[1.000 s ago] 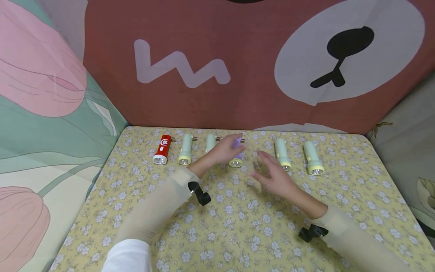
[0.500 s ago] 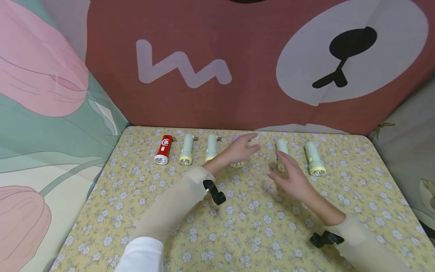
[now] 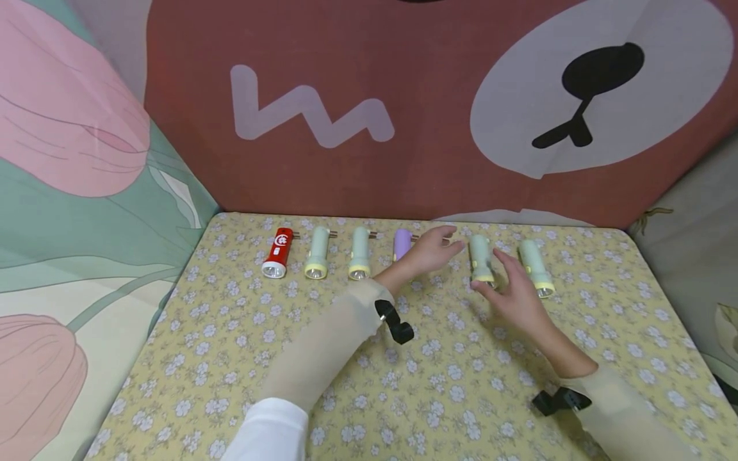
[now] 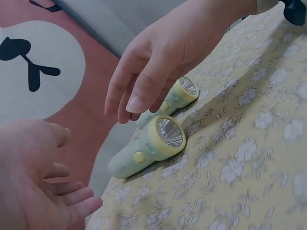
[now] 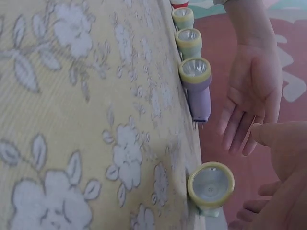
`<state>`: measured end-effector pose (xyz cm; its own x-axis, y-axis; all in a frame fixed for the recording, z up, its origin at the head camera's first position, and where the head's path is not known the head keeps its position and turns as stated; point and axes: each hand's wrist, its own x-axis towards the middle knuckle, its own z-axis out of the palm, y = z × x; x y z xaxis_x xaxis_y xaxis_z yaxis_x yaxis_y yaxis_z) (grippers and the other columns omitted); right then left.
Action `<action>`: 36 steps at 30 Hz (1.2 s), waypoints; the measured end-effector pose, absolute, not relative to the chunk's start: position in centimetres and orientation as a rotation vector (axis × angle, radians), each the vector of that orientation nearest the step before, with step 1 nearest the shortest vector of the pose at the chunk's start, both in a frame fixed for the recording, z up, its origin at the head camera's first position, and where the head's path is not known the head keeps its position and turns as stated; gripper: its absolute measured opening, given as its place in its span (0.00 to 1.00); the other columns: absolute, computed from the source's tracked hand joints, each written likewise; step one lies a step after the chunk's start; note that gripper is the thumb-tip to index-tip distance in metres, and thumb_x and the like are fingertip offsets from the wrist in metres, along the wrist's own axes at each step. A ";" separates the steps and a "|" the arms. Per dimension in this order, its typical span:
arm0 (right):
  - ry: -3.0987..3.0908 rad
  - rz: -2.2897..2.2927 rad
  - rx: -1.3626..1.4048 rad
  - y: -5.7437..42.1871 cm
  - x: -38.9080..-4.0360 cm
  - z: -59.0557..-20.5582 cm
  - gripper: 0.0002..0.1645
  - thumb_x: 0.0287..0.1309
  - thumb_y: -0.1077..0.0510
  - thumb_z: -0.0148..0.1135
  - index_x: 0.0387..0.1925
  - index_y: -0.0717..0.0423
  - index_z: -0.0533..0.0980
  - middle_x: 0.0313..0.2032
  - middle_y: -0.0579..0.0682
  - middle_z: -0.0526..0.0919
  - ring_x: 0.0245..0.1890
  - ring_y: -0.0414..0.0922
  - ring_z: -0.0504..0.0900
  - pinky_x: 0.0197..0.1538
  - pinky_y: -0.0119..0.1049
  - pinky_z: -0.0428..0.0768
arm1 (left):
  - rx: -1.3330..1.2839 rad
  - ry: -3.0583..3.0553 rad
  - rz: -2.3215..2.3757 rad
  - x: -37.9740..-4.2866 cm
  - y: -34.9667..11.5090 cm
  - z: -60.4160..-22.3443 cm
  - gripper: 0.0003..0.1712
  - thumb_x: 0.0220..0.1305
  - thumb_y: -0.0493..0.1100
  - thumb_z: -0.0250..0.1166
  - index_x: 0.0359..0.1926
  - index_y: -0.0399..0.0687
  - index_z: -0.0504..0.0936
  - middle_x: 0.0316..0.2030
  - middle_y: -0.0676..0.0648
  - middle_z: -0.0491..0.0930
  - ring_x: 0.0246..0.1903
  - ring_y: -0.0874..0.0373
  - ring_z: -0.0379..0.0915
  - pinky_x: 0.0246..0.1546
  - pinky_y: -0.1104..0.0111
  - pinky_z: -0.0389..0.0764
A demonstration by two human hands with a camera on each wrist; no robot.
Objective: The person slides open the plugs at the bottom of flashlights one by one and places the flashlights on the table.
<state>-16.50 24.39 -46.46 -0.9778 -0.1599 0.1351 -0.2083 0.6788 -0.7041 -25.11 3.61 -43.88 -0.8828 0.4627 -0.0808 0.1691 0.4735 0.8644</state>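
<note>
Six-in-a-row style flashlights lie along the back of the table, several in pale green and yellow. My left hand hovers with loosely extended fingers between the purple flashlight and a green flashlight, holding nothing. My right hand is spread above the table, its thumb overlapping that green flashlight's lens end in the head view. The last green flashlight lies just beyond its fingers. In the left wrist view, the nearer green flashlight shows a round yellow button. Nothing is in either hand.
To the left lie a red flashlight with a white head and two more green flashlights. Thin metal prongs stick out beside these and the purple one. A flowered cloth covers the table; a brown printed backdrop rises behind.
Both hands have moved to the right. The left passes from over the purple flashlight to beyond it, and the right reaches between the two right-hand green flashlights. The flashlights stay in place.
</note>
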 end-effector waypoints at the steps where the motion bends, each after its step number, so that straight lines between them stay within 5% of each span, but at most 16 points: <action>1: -2.820 1.200 0.301 24.5 -16.6 -46.6 0.51 0.68 0.50 0.67 0.78 0.66 0.50 0.74 0.72 0.56 0.72 0.72 0.56 0.65 0.74 0.62 | 0.524 2.425 1.387 -25.2 3.9 -44.1 0.33 0.79 0.51 0.56 0.76 0.41 0.64 0.72 0.41 0.68 0.67 0.48 0.70 0.62 0.63 0.77; 9: -2.789 1.363 0.301 24.9 -17.1 -48.2 0.52 0.70 0.52 0.65 0.79 0.68 0.45 0.74 0.74 0.52 0.71 0.74 0.56 0.65 0.72 0.65 | 0.390 2.457 1.437 -25.9 6.0 -45.0 0.30 0.78 0.46 0.56 0.74 0.37 0.66 0.67 0.37 0.72 0.64 0.47 0.72 0.62 0.63 0.77; 17: -2.777 1.470 0.276 25.0 -17.5 -49.2 0.51 0.71 0.53 0.64 0.78 0.71 0.45 0.69 0.76 0.59 0.64 0.72 0.68 0.60 0.67 0.74 | 0.161 2.392 1.578 -25.7 8.1 -46.3 0.30 0.78 0.48 0.57 0.73 0.38 0.68 0.65 0.38 0.75 0.63 0.48 0.73 0.60 0.63 0.79; 29: -2.797 1.432 0.263 25.0 -18.2 -49.5 0.45 0.70 0.55 0.65 0.75 0.71 0.55 0.63 0.74 0.69 0.60 0.69 0.73 0.60 0.66 0.74 | 0.039 2.405 1.629 -25.9 9.4 -47.9 0.29 0.76 0.47 0.61 0.71 0.38 0.70 0.61 0.41 0.79 0.60 0.51 0.76 0.60 0.67 0.78; 36: -2.779 1.424 0.351 24.9 -18.7 -49.8 0.38 0.69 0.60 0.65 0.73 0.67 0.61 0.59 0.70 0.75 0.56 0.64 0.78 0.53 0.54 0.81 | 0.058 2.370 1.627 -26.1 9.6 -48.0 0.30 0.75 0.45 0.62 0.72 0.39 0.69 0.62 0.41 0.78 0.61 0.51 0.75 0.60 0.68 0.78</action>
<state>-18.65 24.87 -49.80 -0.9751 -0.1980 0.1002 -0.1970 0.5644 -0.8016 -26.08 9.62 -48.02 -0.9640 0.1813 -0.1943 -0.1162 0.3702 0.9217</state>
